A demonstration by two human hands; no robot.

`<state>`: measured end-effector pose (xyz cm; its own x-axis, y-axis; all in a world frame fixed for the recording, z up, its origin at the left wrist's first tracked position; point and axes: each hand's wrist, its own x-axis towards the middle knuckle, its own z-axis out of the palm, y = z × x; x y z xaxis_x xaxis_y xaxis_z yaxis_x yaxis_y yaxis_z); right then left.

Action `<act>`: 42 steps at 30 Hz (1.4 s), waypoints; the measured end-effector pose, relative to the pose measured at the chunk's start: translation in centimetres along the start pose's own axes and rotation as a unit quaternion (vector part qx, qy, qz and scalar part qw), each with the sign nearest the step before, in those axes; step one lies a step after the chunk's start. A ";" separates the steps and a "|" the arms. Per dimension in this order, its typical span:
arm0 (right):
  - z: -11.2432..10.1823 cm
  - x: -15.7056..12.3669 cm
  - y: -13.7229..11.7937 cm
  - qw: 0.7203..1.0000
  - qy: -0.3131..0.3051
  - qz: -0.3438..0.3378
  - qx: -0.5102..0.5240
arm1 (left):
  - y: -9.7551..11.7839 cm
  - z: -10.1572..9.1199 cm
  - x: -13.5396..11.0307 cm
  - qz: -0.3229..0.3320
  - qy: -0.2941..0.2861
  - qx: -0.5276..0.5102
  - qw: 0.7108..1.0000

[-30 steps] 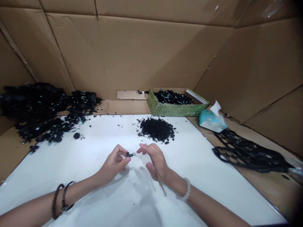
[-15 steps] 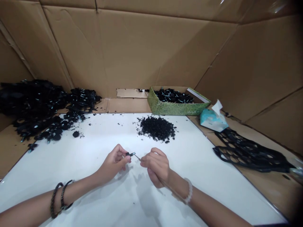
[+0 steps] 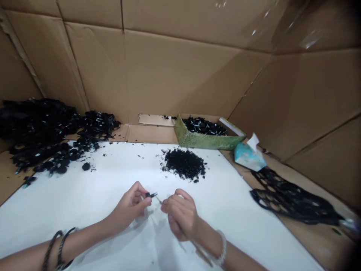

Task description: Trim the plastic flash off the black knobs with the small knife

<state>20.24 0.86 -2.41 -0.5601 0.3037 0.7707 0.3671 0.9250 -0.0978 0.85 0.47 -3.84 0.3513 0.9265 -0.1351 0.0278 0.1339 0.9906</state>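
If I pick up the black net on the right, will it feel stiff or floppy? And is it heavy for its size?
The black net will probably bend rather than stay stiff, since it lies in soft curves on the cardboard. Its many open holes suggest it is fairly light for its size. Those holes may also catch on nearby things.

We see a white tabletop [image 3: 248, 226] bearing a mound of small black pieces [image 3: 184, 164], perhaps rubber rings, with one black disc [image 3: 86, 166] and stray black crumbs [image 3: 105, 154] toward its far left.

black plastic fitting [image 3: 149, 195] | metal-tipped, seemingly a screw | pinched in left hand [image 3: 129, 210]
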 end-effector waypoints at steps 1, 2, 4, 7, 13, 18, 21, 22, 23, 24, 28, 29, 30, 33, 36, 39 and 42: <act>0.1 -0.1 0.0 1.000 0.003 -0.001 -0.005 | -0.1 0.0 0.0 -0.001 0.000 0.003 1.000; 0.1 -0.1 0.0 1.000 0.004 -0.003 -0.012 | -0.1 0.1 0.0 -0.001 0.000 0.007 1.000; 0.3 -0.3 0.0 1.000 0.007 -0.010 -0.027 | -0.2 0.1 0.0 0.002 0.000 0.009 1.000; 0.4 -0.3 0.0 0.999 0.005 -0.019 -0.044 | -0.3 0.1 0.0 0.005 0.003 0.007 1.000; 0.4 -0.1 -0.1 0.998 -0.002 -0.034 -0.057 | -0.3 0.0 0.0 -0.004 -0.001 0.026 1.000; 0.8 -0.3 0.0 0.998 -0.012 -0.024 -0.058 | -0.4 0.1 -0.2 0.001 -0.023 0.063 0.998; 0.9 -0.5 0.2 0.998 -0.025 -0.018 -0.063 | -0.3 0.1 -0.3 -0.001 -0.021 0.081 0.997; 0.9 -0.6 0.3 0.997 -0.029 -0.016 -0.066 | -0.3 0.1 -0.3 -0.003 -0.021 0.081 0.996; 0.9 -0.6 0.4 0.997 -0.035 -0.012 -0.069 | -0.3 0.1 -0.3 -0.004 -0.022 0.080 0.997; 0.8 -0.5 0.5 0.997 -0.040 -0.004 -0.070 | -0.2 0.1 -0.3 -0.003 -0.022 0.080 0.997; 0.3 -0.1 1.1 0.993 -0.054 0.092 -0.055 | -0.2 0.0 -0.2 -0.005 -0.026 0.093 0.995; 0.2 0.0 1.3 0.989 -0.058 0.127 -0.044 | -0.2 -0.1 -0.3 -0.004 -0.028 0.099 0.995; 0.1 0.0 1.5 0.985 -0.062 0.160 -0.031 | -0.2 -0.1 -0.3 -0.003 -0.031 0.106 0.994; 0.1 -0.2 2.0 0.971 -0.092 0.219 0.014 | 0.0 -0.2 -0.4 -0.003 -0.039 0.124 0.991; 0.2 -0.5 2.2 0.965 -0.121 0.230 0.026 | 0.1 -0.1 -0.5 -0.008 -0.043 0.133 0.990; 0.4 -0.7 2.1 0.969 -0.131 0.208 0.027 | 0.2 0.0 -0.5 -0.013 -0.040 0.134 0.990; 0.6 -0.9 2.0 0.978 -0.124 0.166 0.020 | 0.1 0.0 -0.4 -0.011 -0.038 0.134 0.990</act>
<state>21.02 2.55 -3.63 -0.5800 0.6309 0.5154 0.5330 0.7723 -0.3456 0.68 0.10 -3.73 0.4167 0.8939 -0.1652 0.2793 0.0471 0.9590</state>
